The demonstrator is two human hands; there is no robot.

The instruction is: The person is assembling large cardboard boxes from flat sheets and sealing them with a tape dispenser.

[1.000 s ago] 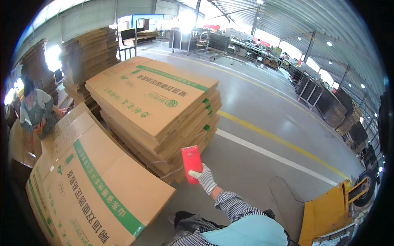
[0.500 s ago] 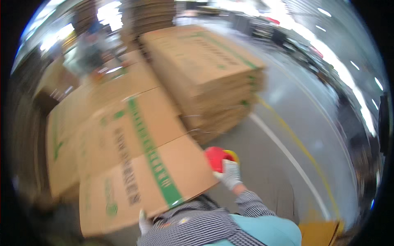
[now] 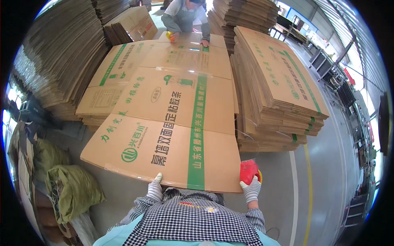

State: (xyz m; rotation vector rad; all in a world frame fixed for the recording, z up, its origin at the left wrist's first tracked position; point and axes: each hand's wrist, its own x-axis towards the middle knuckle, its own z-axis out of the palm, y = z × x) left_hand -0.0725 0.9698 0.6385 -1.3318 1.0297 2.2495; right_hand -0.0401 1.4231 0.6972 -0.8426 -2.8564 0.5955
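Observation:
A large flattened cardboard box, brown with a green stripe and dark print, stretches away from my body on top of other flat cardboard. My left hand, in a striped white glove, pinches its near edge; the thumb lies on top and the fingers are hidden below. At the near right corner, my right hand, gloved the same way, is closed round a red tape dispenser with a yellow part at its side. The dispenser is close against the cardboard's right edge; whether it touches, I cannot tell.
Across the cardboard a person leans over its far end, with a yellow tool in one hand. A tall stack of flat boxes stands on the right, another pile on the left. Green sacks lie on the floor at left.
My view has turned and steadied, so the cardboard now points straight away from me. My left hand shows more fully at its near edge; the right still holds the tape dispenser.

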